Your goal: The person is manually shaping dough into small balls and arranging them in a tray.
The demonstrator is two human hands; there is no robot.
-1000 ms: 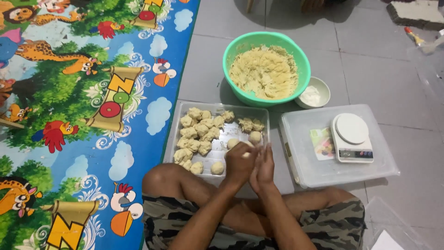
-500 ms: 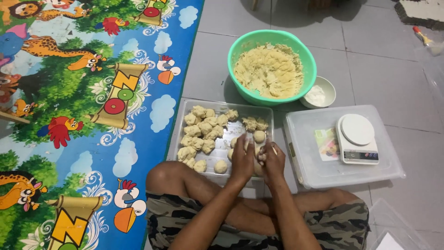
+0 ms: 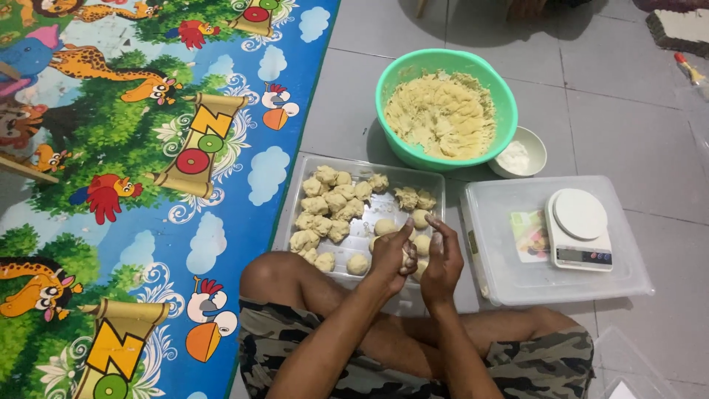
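Note:
My left hand (image 3: 390, 256) and my right hand (image 3: 444, 260) face each other over the near right corner of a metal tray (image 3: 289, 222). Between the palms sits a small dough ball (image 3: 406, 257), mostly hidden; the left fingers curl on it and the right fingers stand upright against it. On the tray, rough dough lumps (image 3: 325, 208) fill the left and far side. Several smooth rolled balls (image 3: 384, 226) lie near my hands. Beyond the tray stands a green bowl (image 3: 391, 74) of yellow dough (image 3: 443, 114).
A small white bowl (image 3: 519, 153) of white powder sits right of the green bowl. A white kitchen scale (image 3: 580, 227) rests on a clear plastic box (image 3: 502, 277) to my right. A colourful animal play mat (image 3: 148, 148) covers the floor on the left. My crossed legs lie below the tray.
My hands, pressed palm to palm a second ago, have shifted slightly right and parted a little, the right fingers now upright. Tray, bowls and scale have not moved.

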